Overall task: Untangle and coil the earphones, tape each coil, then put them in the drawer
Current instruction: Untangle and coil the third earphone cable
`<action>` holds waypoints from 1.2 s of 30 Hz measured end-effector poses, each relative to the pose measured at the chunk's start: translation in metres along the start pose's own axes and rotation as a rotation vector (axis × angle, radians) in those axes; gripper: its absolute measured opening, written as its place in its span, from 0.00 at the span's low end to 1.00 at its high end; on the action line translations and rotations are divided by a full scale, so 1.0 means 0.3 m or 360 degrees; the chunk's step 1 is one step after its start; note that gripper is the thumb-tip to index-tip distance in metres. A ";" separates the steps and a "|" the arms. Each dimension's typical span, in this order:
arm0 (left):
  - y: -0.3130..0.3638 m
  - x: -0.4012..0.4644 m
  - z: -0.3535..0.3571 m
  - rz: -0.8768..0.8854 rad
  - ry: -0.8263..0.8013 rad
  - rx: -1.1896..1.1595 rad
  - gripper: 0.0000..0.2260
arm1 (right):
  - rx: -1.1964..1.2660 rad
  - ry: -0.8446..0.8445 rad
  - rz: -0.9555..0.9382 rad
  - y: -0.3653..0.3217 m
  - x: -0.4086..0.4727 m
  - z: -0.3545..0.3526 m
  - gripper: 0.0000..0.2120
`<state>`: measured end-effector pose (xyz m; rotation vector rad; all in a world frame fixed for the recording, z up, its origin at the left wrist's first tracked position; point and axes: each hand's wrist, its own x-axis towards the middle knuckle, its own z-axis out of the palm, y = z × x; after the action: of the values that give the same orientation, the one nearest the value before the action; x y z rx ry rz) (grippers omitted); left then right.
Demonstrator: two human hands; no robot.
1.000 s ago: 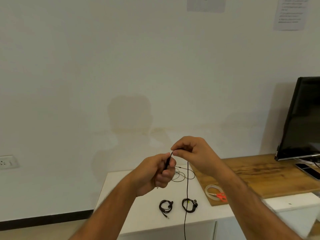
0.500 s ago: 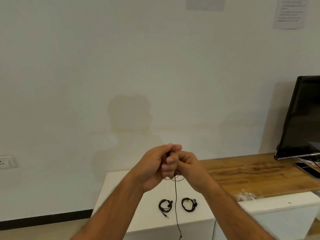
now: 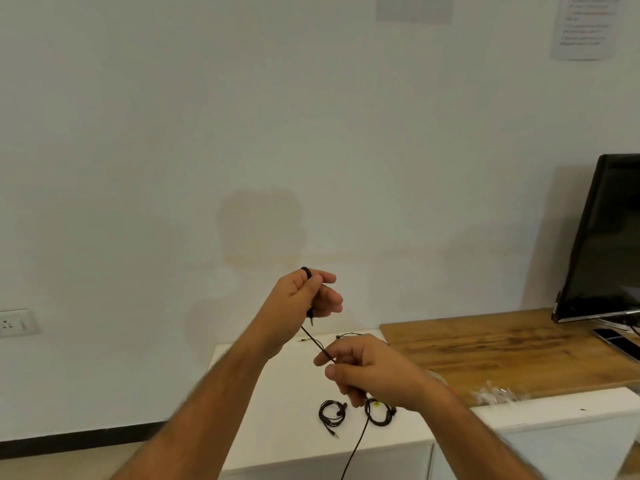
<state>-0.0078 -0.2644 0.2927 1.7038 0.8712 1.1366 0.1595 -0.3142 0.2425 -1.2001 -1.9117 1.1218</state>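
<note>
Two coils [image 3: 332,412] lie near the cabinet's [image 3: 263,393] front edge; coiling is under way on a third earphone cable [image 3: 317,344], pinched taut between left hand [image 3: 301,299] and right hand [image 3: 367,372]. Next wrap likely needs steady tension.

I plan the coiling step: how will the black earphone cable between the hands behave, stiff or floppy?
Likely floppy: the black earphone cable runs straight only between left hand and right hand, then hangs limp. Probably light, since a pinch holds it.
</note>
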 end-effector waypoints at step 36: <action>0.030 -0.039 0.095 -0.0429 -0.0398 -0.1130 0.12 | 0.0665 0.0380 -0.0386 0.031 0.072 0.009 0.16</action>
<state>0.0158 -0.2861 0.2920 1.0704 0.4403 0.8789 0.1521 -0.2931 0.2344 -0.8079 -1.5003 1.1187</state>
